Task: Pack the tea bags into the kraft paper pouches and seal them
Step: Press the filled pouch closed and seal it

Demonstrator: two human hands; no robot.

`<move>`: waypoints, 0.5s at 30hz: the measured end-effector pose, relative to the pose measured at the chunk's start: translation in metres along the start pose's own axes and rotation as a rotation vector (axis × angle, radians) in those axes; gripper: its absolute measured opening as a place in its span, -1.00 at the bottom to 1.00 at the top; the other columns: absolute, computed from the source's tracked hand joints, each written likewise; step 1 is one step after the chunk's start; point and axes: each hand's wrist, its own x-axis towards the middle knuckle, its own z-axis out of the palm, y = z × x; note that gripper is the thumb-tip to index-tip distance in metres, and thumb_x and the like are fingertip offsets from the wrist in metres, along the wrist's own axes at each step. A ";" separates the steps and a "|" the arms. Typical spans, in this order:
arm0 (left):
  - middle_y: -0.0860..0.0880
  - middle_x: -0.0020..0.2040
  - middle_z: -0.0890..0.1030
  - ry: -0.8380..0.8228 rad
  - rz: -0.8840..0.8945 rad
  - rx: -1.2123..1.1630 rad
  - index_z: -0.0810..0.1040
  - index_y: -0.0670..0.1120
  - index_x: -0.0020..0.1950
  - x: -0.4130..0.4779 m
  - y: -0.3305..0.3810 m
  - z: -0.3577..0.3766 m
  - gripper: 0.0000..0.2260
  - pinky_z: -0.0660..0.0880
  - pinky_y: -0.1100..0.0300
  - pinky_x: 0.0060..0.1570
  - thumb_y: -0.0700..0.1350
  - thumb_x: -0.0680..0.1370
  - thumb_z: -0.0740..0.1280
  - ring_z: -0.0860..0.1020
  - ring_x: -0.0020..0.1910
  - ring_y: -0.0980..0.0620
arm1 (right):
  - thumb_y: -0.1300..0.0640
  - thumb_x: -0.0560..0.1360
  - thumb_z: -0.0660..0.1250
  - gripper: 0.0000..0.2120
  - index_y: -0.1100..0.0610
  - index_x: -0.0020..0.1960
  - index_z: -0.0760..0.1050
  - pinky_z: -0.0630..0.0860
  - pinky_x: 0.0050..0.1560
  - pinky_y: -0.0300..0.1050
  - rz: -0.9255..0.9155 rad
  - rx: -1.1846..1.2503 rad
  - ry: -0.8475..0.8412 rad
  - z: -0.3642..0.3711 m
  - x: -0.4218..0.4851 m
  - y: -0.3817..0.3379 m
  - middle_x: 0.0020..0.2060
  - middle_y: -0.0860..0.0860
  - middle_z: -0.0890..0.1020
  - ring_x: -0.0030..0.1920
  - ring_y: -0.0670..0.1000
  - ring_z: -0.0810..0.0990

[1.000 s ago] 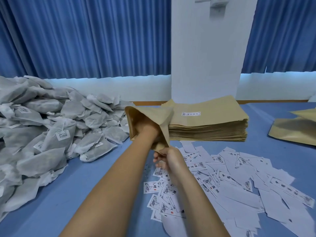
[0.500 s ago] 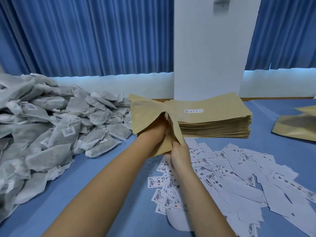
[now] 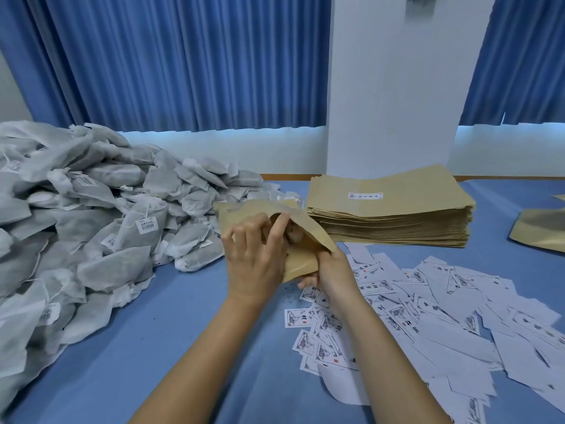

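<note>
I hold one kraft paper pouch (image 3: 301, 260) above the blue table (image 3: 183, 316), its mouth spread open toward the upper right. My left hand (image 3: 255, 255) grips the pouch's near wall, with the index finger hooked over the open edge. My right hand (image 3: 328, 275) holds the pouch's lower end from beneath. A big heap of grey-white tea bags (image 3: 91, 224) with small barcode tags lies to the left. A thick stack of flat kraft pouches (image 3: 391, 206) sits behind my hands. Whether the held pouch has anything inside is hidden.
Several white printed label slips (image 3: 428, 316) are scattered across the table on the right. Part of another kraft pouch (image 3: 541, 231) lies at the far right edge. A white pillar (image 3: 397, 87) and blue curtains (image 3: 183, 56) stand behind the table.
My left hand, deep inside the pouch a second ago, has drawn out and now holds the pouch's outer wall. The pouch has come lower and nearer, with my right hand still at its bottom end.
</note>
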 end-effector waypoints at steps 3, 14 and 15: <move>-0.09 0.06 0.57 -0.181 -0.004 -0.049 0.58 -0.11 0.12 -0.012 -0.006 0.003 -0.76 0.38 0.01 0.06 -0.21 0.46 0.35 0.52 0.02 -0.14 | 0.34 0.62 0.09 -0.71 0.21 0.29 0.41 0.62 -0.36 -0.16 0.004 0.064 -0.092 0.002 -0.007 -0.001 0.08 0.23 0.62 -0.28 0.12 0.68; -0.04 0.34 0.51 -0.699 -0.266 -0.539 0.56 -0.14 0.27 -0.040 -0.018 0.012 -0.62 0.28 0.30 0.26 -0.23 0.45 0.42 0.45 0.34 0.02 | 0.32 0.52 0.11 -0.66 0.06 0.18 0.50 0.40 0.10 -0.09 0.174 -1.504 0.174 -0.061 -0.003 0.000 0.18 0.09 0.48 0.25 0.12 0.42; -0.03 0.37 0.48 -0.709 -0.288 -0.571 0.53 -0.12 0.31 -0.041 -0.020 0.013 -0.60 0.21 0.37 0.31 -0.21 0.47 0.42 0.41 0.38 0.05 | 0.33 0.51 0.11 -0.68 0.06 0.12 0.50 0.40 0.05 -0.12 0.175 -1.510 0.184 -0.061 -0.003 0.003 0.13 0.07 0.51 0.19 0.12 0.47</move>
